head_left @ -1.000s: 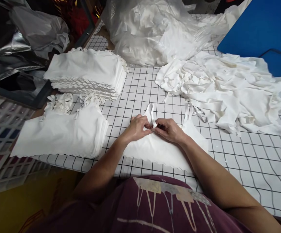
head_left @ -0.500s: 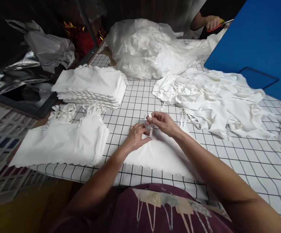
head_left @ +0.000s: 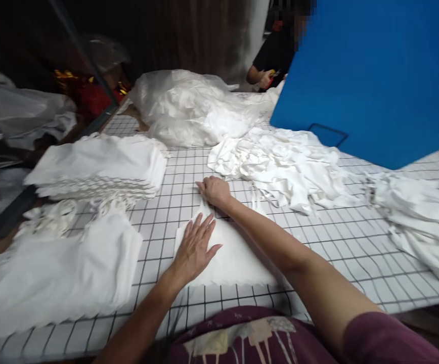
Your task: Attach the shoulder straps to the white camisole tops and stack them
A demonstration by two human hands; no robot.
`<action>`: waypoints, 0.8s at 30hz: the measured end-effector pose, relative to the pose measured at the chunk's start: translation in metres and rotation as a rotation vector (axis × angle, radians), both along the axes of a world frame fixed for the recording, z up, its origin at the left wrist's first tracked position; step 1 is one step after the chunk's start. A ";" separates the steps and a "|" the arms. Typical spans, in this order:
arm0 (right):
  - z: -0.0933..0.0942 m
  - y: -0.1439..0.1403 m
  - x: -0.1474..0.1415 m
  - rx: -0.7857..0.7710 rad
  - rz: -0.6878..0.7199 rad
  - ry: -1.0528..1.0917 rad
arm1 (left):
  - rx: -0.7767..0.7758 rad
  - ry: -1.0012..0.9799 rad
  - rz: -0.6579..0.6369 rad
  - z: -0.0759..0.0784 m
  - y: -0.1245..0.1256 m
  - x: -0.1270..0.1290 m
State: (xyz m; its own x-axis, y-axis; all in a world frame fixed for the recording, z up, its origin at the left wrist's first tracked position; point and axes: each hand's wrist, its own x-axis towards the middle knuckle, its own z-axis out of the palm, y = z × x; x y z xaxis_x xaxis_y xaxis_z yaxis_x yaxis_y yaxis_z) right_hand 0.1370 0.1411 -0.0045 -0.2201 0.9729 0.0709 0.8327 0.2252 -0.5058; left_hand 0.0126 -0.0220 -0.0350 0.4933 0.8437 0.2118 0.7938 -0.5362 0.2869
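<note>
A white strappy top (head_left: 234, 258) with a wavy hem lies on the checked tablecloth in front of me. My left hand (head_left: 193, 251) rests flat on its left part, fingers stretched out and slightly apart. Just beyond it, my right hand (head_left: 215, 192) is closed around the top's thin white strap (head_left: 203, 208) at the upper left. The forearm covers part of the fabric on the right.
Folded tops are stacked at left, a near pile (head_left: 101, 253) and a far pile (head_left: 105, 156). Loose white garments (head_left: 276, 162) lie beyond my hands, more (head_left: 424, 217) at right. Behind are a stuffed plastic bag (head_left: 189, 106), a blue board (head_left: 375, 76) and a person holding red-handled scissors (head_left: 270, 78).
My left hand has gone from pinching at the strap to lying flat on the top. The right hand has moved the strap away from me. The view has turned right.
</note>
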 end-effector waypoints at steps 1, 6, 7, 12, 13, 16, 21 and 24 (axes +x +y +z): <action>0.005 -0.002 0.012 0.029 -0.009 -0.024 | 0.003 0.008 -0.003 -0.003 0.001 -0.001; 0.015 -0.046 0.139 0.239 -0.236 -0.233 | 0.048 0.007 -0.037 -0.015 0.007 -0.008; 0.012 -0.061 0.169 0.230 -0.344 -0.284 | 0.049 0.005 -0.039 -0.015 0.007 -0.008; 0.002 -0.129 0.267 0.100 -0.448 -0.236 | 0.062 -0.104 0.025 0.007 0.012 0.012; 0.007 -0.138 0.272 0.084 -0.401 -0.156 | 0.058 -0.135 0.011 0.015 0.016 0.023; 0.040 -0.149 0.270 0.126 -0.266 0.294 | -0.001 -0.227 -0.086 0.041 0.033 0.067; 0.121 -0.141 0.246 0.357 -0.076 0.899 | -0.222 -0.454 -0.164 0.069 0.070 0.149; 0.156 -0.141 0.238 0.434 -0.142 0.957 | -0.441 -0.636 -0.329 0.083 0.081 0.177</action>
